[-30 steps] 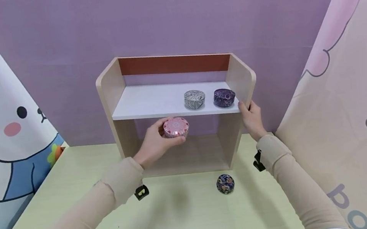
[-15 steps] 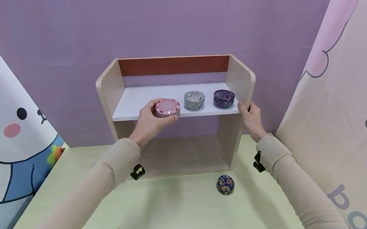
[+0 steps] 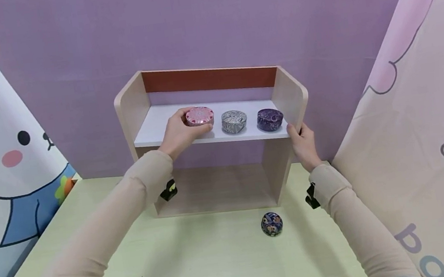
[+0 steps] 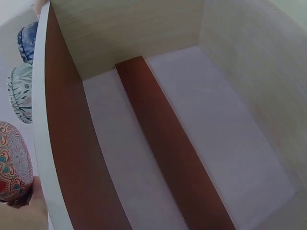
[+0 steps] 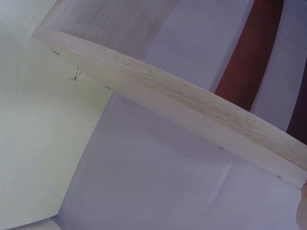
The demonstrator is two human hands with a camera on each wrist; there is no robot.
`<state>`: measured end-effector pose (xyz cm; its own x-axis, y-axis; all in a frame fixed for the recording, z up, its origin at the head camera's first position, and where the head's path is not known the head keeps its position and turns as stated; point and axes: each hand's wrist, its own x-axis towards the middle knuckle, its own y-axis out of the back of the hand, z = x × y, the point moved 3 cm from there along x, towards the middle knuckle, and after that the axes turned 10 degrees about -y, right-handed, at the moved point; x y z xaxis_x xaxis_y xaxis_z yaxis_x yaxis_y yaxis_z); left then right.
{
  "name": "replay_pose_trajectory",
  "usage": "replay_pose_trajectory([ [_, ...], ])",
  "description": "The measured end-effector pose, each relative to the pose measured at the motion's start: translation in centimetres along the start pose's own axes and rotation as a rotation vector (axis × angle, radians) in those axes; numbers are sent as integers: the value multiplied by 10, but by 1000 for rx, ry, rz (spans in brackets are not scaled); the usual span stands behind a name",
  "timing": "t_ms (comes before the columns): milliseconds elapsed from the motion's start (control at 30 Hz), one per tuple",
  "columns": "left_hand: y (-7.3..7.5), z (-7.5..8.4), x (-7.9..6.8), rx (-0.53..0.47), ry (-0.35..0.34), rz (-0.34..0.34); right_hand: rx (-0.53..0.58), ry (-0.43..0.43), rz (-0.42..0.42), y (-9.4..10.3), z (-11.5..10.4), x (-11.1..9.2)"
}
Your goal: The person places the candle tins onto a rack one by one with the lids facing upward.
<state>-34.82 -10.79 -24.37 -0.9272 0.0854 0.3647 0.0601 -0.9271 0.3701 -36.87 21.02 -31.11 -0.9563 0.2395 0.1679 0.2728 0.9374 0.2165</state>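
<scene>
Pink with red patterning, a round metal-looking tin [image 3: 200,117] just above the frame's centre is pinched around its sides by the left hand [image 3: 179,134], leaving its top uncovered, while the right hand [image 3: 304,145] grips the pale wooden shelf unit [image 3: 291,96], seemingly for steadiness.

Four tins [image 3: 234,122] can be counted. They are accompanied by one bookshelf [image 3: 220,188], one table [image 3: 222,265] and two hands [image 3: 181,133].
</scene>
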Motion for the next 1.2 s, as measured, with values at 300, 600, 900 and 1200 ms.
replay_pose_trajectory([
  [300,2,-3,11,155,20,24,9,15,-10,-2,-2,-1],
  [600,5,-7,14,248,31,10,-2,-6,-36,-2,-2,-3],
  [900,5,-7,14,301,0,-17,-9,-1,-29,1,-3,-3],
  [1200,4,-6,12,317,15,-45,1,11,-17,0,-3,-2],
])
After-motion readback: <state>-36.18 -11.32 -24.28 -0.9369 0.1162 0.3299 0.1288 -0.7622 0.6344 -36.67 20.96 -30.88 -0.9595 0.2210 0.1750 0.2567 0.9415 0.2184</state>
